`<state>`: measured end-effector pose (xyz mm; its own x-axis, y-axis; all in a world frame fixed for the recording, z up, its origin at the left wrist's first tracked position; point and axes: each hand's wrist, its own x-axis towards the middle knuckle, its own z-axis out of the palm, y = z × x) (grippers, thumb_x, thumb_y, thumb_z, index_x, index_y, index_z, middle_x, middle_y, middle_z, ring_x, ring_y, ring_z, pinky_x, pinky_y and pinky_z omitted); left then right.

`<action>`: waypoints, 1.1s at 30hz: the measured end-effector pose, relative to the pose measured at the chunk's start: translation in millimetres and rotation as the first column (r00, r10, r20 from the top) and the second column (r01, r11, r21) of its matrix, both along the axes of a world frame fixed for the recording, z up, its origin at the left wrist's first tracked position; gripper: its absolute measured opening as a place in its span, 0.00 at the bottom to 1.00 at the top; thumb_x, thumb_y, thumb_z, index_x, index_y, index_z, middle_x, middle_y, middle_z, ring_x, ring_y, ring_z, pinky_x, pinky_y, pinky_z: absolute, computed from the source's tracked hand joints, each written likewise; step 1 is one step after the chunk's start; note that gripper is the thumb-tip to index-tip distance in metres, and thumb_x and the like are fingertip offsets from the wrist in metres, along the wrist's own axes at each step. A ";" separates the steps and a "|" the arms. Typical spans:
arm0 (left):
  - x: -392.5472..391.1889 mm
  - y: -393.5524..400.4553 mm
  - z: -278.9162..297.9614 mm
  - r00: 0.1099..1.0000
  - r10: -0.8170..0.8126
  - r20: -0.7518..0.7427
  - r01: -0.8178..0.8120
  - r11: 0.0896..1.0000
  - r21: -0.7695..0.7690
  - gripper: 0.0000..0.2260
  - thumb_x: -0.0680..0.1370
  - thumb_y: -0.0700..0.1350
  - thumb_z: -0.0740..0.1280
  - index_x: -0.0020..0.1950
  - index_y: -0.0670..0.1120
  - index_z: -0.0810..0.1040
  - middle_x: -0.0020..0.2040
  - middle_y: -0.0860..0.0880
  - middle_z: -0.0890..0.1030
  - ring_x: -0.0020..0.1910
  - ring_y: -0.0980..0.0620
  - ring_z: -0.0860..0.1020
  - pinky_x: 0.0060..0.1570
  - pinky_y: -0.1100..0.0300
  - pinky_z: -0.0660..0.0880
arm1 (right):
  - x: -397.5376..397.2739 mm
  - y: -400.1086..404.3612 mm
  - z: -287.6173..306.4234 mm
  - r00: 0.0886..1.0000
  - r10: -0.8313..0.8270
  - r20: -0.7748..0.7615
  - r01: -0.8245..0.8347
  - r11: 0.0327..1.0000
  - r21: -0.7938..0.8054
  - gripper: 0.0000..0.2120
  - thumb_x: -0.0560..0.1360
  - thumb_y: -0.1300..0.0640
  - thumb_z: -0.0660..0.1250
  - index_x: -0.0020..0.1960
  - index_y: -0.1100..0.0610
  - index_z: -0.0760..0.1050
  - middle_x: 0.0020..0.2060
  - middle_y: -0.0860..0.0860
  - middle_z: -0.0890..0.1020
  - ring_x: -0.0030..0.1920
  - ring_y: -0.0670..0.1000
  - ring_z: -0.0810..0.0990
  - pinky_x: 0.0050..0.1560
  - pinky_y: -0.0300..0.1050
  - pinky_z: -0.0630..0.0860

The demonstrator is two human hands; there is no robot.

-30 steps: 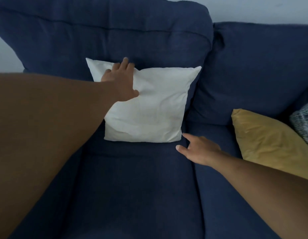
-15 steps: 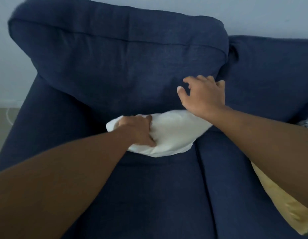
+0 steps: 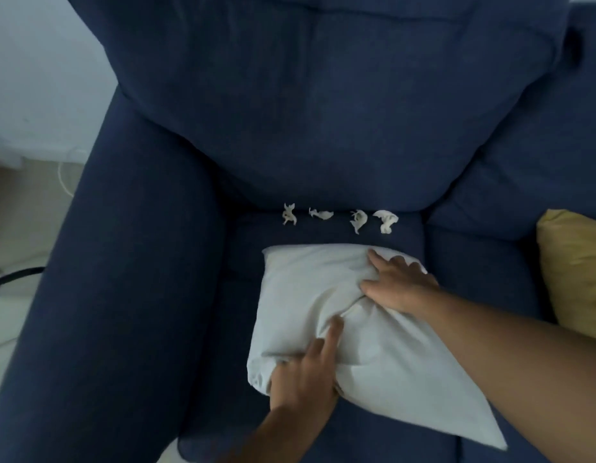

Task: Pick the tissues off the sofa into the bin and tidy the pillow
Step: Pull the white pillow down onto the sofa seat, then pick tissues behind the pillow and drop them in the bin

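Observation:
A white pillow (image 3: 323, 295) lies flat on the seat of the navy sofa (image 3: 323, 128). My left hand (image 3: 303, 372) grips its near left edge, fingers dug into the fabric. My right hand (image 3: 398, 284) grips the bunched cloth near its far right corner. Several crumpled white tissues lie in a row on the seat against the back cushion: one at the left (image 3: 289, 213), one beside it (image 3: 321, 213), and two at the right (image 3: 358, 220) (image 3: 385, 220). No bin is in view.
The sofa's wide left armrest (image 3: 122, 295) runs down the left. A yellow cushion (image 3: 574, 272) leans at the right edge on the second seat. Pale floor with cables (image 3: 19, 275) shows at far left.
The pillow stood against the back cushion; both hands have pulled it forward and down flat onto the seat. The row of tissues behind it has come into sight.

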<state>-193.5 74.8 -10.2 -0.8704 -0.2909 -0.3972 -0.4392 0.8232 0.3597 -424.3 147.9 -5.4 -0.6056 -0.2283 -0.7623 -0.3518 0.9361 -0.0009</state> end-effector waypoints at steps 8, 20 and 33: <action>60.1 36.2 -43.7 0.998 0.047 0.038 -0.055 0.962 0.267 0.45 0.71 0.49 0.62 0.73 0.73 0.33 0.68 0.71 0.67 0.47 0.58 0.82 0.46 0.59 0.80 | 46.0 43.7 -52.8 1.000 0.026 -0.004 -0.026 0.995 -0.092 0.41 0.70 0.36 0.54 0.77 0.32 0.36 0.74 0.49 0.56 0.66 0.59 0.64 0.60 0.59 0.68; -101.1 -119.0 -42.8 0.785 0.620 -0.007 -0.569 0.724 0.389 0.10 0.72 0.60 0.66 0.46 0.56 0.81 0.40 0.59 0.83 0.37 0.61 0.80 0.35 0.64 0.75 | 23.5 42.2 -68.1 0.997 0.065 0.050 -0.055 0.983 -0.177 0.43 0.69 0.35 0.58 0.79 0.34 0.42 0.70 0.51 0.60 0.65 0.59 0.66 0.56 0.57 0.67; -239.7 -170.7 -135.6 0.431 0.853 0.295 -0.833 0.250 0.493 0.10 0.78 0.51 0.69 0.54 0.46 0.80 0.47 0.47 0.83 0.37 0.52 0.81 0.24 0.60 0.77 | 18.9 80.9 -36.7 0.981 0.193 -0.006 -0.181 0.908 -0.379 0.37 0.72 0.32 0.54 0.78 0.36 0.47 0.69 0.41 0.64 0.62 0.49 0.72 0.55 0.53 0.75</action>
<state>-433.3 -95.9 -145.8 -0.2702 -0.6330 -0.7254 -0.7503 -0.3337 0.5706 -405.4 228.8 -42.1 -0.5018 -0.6082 -0.6151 -0.5143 0.7815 -0.3532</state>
